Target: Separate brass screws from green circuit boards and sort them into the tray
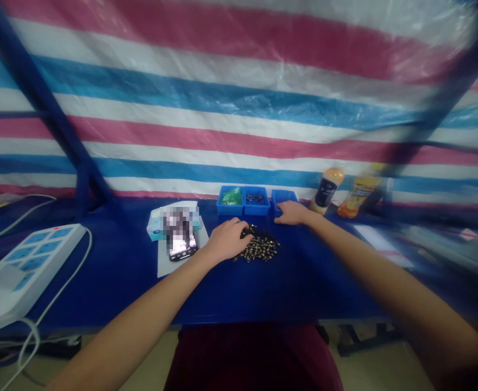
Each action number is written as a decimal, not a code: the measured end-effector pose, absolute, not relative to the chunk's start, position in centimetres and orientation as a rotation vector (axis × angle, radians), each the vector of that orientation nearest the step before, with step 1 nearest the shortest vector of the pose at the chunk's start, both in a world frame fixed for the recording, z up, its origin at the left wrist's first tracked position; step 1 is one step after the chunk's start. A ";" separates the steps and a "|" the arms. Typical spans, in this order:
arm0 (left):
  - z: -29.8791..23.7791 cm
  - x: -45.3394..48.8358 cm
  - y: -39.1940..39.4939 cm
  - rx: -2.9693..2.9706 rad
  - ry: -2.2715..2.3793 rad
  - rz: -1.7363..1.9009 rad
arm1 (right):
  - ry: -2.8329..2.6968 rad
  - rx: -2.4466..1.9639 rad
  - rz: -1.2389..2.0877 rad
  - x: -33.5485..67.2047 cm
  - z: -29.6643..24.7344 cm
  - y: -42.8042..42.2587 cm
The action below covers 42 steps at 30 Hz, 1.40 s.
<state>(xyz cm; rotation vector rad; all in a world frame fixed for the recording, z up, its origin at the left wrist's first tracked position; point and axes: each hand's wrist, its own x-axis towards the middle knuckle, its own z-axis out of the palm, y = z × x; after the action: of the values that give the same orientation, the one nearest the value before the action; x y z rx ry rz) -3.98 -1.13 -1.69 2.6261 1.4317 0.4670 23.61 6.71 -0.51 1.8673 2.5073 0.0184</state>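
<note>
My left hand (230, 239) rests at the left edge of a pile of small brass-and-black metal parts (261, 247) on the blue table. Its thumb and fingers are apart over the parts, and no part shows held between them. Farther right, my right hand (291, 213) is at the front of the right blue bin (283, 195), covering part of it. Its thumb stands apart from the fingers, with nothing visible between them. The middle blue bin (256, 209) contains small metal pieces, and the left blue bin (230, 209) has a green plastic bag (231, 196) inside.
Left of the pile, a phone (183, 251) leans on a tissue pack (155, 224). Two drink bottles, one dark-labelled (325, 190) and one yellow (357, 195), stand behind my right forearm. A white power strip (39, 271) with cables lies at the left.
</note>
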 end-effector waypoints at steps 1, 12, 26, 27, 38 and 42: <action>-1.6 -4.0 -1.2 2.623 1.432 0.460 | 2.507 1.863 0.010 23.7 -0.5 6.8; -1.7 -4.0 -1.2 2.632 1.444 0.460 | 2.500 1.853 -0.051 23.9 -0.3 7.3; -1.3 -4.0 -1.4 2.613 1.431 0.451 | 2.504 1.807 -0.330 24.3 1.4 7.7; -1.3 -4.1 -1.4 2.612 1.430 0.454 | 2.506 1.792 -0.382 24.4 1.9 7.7; -1.4 -4.1 -1.3 2.614 1.427 0.463 | 2.538 1.849 -0.848 25.0 5.0 5.9; -1.5 -4.1 -1.2 2.623 1.423 0.465 | 2.522 1.973 -0.943 24.8 5.3 5.5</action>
<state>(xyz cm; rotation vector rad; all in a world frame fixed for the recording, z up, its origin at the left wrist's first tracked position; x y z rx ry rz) -4.11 -1.22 -1.47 2.6228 1.4228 0.4649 24.76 5.46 5.33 1.9725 2.5217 -0.9428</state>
